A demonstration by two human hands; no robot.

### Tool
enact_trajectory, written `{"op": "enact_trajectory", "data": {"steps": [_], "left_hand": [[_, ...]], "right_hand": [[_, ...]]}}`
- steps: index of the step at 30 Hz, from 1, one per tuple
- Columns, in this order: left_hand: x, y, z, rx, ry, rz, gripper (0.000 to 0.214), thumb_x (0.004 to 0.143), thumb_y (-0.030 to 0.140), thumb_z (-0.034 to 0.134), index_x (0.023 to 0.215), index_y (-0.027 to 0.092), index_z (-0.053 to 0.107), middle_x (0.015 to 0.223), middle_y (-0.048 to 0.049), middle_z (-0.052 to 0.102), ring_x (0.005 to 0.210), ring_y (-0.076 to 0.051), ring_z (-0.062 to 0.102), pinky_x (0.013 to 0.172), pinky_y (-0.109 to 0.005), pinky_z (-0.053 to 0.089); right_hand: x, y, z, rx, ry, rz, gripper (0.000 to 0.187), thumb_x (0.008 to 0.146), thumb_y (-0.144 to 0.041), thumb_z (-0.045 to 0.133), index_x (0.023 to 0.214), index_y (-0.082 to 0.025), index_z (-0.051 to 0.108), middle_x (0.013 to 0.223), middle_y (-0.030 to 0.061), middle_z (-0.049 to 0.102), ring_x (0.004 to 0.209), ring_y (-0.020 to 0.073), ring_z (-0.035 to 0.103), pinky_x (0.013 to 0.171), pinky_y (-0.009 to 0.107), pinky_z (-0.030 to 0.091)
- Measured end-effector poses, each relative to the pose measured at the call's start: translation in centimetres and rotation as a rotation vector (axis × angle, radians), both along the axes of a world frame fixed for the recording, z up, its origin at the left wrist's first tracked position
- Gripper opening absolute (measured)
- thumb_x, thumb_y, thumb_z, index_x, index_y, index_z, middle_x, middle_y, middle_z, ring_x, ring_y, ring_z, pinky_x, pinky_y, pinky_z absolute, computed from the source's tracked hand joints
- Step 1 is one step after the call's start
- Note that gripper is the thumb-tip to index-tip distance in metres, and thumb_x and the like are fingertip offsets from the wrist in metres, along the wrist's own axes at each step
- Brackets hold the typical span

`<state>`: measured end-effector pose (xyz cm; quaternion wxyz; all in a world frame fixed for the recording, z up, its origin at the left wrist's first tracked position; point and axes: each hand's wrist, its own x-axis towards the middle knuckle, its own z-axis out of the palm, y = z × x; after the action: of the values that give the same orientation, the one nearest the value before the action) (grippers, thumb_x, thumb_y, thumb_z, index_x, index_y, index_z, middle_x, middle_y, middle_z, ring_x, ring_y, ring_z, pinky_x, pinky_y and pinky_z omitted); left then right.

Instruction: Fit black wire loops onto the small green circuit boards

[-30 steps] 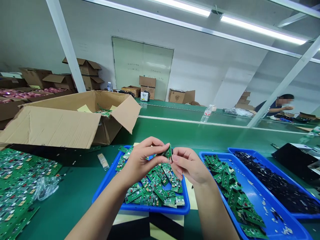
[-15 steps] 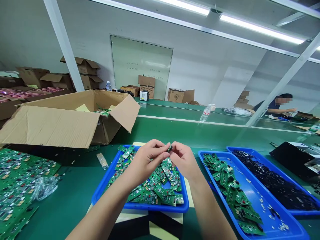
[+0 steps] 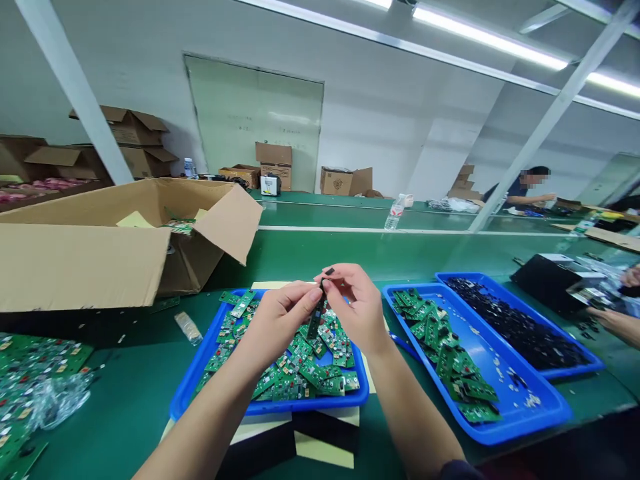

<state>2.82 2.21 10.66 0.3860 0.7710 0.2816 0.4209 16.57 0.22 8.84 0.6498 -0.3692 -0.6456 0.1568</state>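
Over the blue tray (image 3: 325,403), left hand (image 3: 283,315) pinching a small circuit board (image 3: 315,324), right hand (image 3: 356,305) pinching a black part (image 3: 329,272).

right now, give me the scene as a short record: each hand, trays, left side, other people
left hand: pinching a small circuit board
right hand: at a small black part near the board's upper end
front tray: blue, holding loose green boards
middle tray: blue, boards along its left side
far right tray: blue, black pieces
left side: open cardboard box, clear plastic
other people: person in background, another's hand at right edge
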Motion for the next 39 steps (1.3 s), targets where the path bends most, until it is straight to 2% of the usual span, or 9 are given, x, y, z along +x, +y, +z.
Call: {"op": "enact_trajectory", "data": {"steps": [4,7,11,14,18,24,30,34,39], "left_hand": [[-0.1,0.2,-0.1,-0.053,0.061,-0.073,0.037,0.083,0.044,0.053,0.104,0.017,0.067,0.09,-0.0077,0.069,0.079,-0.019,0.062,0.064,-0.029,0.052],[-0.6,0.4,0.3,-0.079,0.056,-0.073,0.046,0.081,0.044,0.056,0.118,0.017,0.059,0.106,-0.0118,0.066,0.088,-0.022,0.063,0.067,-0.032,0.055],[-1.5,0.4,1.2,-0.04,0.072,-0.086,0.044,0.082,0.045,0.055,0.117,0.019,0.06,0.106,-0.0113,0.067,0.087,-0.022,0.064,0.067,-0.031,0.056],[-1.9,0.2,1.6,0.019,0.073,-0.112,0.041,0.082,0.045,0.055,0.113,0.02,0.063,0.104,-0.0105,0.068,0.085,-0.022,0.065,0.066,-0.03,0.056],[-1.9,0.0,1.7,0.06,0.091,-0.14,0.037,0.082,0.044,0.055,0.109,0.021,0.065,0.102,-0.0097,0.069,0.085,-0.022,0.065,0.065,-0.03,0.057],[-1.9,-0.2,1.8,0.076,0.051,-0.104,0.033,0.082,0.043,0.054,0.104,0.022,0.066,0.096,-0.008,0.07,0.078,-0.019,0.065,0.058,-0.026,0.055],[-2.0,-0.3,1.9,0.064,0.018,-0.106,0.029,0.081,0.041,0.057,0.1,0.022,0.067,0.09,-0.0065,0.069,0.076,-0.018,0.064,0.057,-0.025,0.054],[-2.2,-0.6,2.0,0.027,0.003,-0.123,0.03,0.081,0.041,0.058,0.1,0.021,0.067,0.093,-0.0069,0.069,0.078,-0.019,0.064,0.061,-0.026,0.055],[-2.6,-0.9,2.2,-0.048,0.01,-0.117,0.029,0.082,0.038,0.057,0.104,0.021,0.066,0.095,-0.0058,0.068,0.082,-0.017,0.063,0.069,-0.025,0.054]], "right_hand": [[2.6,0.8,-0.2,-0.059,-0.046,-0.062,0.011,0.084,-0.023,0.049,0.091,-0.018,0.055,0.098,0.0052,0.062,0.071,0.0092,0.062,0.057,0.02,0.053],[7.5,1.0,-1.8,-0.212,-0.078,-0.261,0.013,0.081,-0.025,0.048,0.089,-0.016,0.055,0.102,0.0069,0.06,0.07,0.01,0.06,0.054,0.021,0.054],[15.6,-0.6,-5.5,-0.579,-0.194,-0.614,0.026,0.078,-0.019,0.046,0.103,-0.015,0.052,0.081,0.0031,0.062,0.065,0.0122,0.059,0.058,0.025,0.055],[20.1,-2.4,-8.0,-0.683,-0.202,-0.754,0.027,0.077,-0.014,0.043,0.101,-0.011,0.055,0.076,0.0054,0.061,0.059,0.0139,0.058,0.058,0.029,0.054],[22.8,-3.8,-9.7,-0.781,-0.248,-0.896,0.031,0.075,-0.01,0.043,0.102,-0.009,0.058,0.077,0.0098,0.063,0.061,0.017,0.06,0.065,0.033,0.052],[20.3,-4.3,-10.5,-0.677,-0.403,-0.944,0.033,0.079,-0.018,0.047,0.106,-0.01,0.063,0.115,0.02,0.053,0.103,0.0282,0.055,0.096,0.047,0.037],[12.7,-5.3,-14.1,-0.574,-0.593,-0.601,0.015,0.074,-0.02,0.06,0.074,-0.023,0.074,0.109,0.0095,0.062,0.112,0.0259,0.05,0.098,0.044,0.038],[10.9,-5.7,-15.9,-0.503,-0.717,-0.617,0.02,0.077,-0.017,0.055,0.082,-0.019,0.075,0.115,0.014,0.059,0.115,0.0293,0.046,0.096,0.048,0.039],[10.4,-5.7,-16.0,-0.477,-0.854,-0.704,0.023,0.079,-0.015,0.051,0.085,-0.017,0.074,0.11,0.0141,0.061,0.109,0.0263,0.05,0.094,0.041,0.043]]}}
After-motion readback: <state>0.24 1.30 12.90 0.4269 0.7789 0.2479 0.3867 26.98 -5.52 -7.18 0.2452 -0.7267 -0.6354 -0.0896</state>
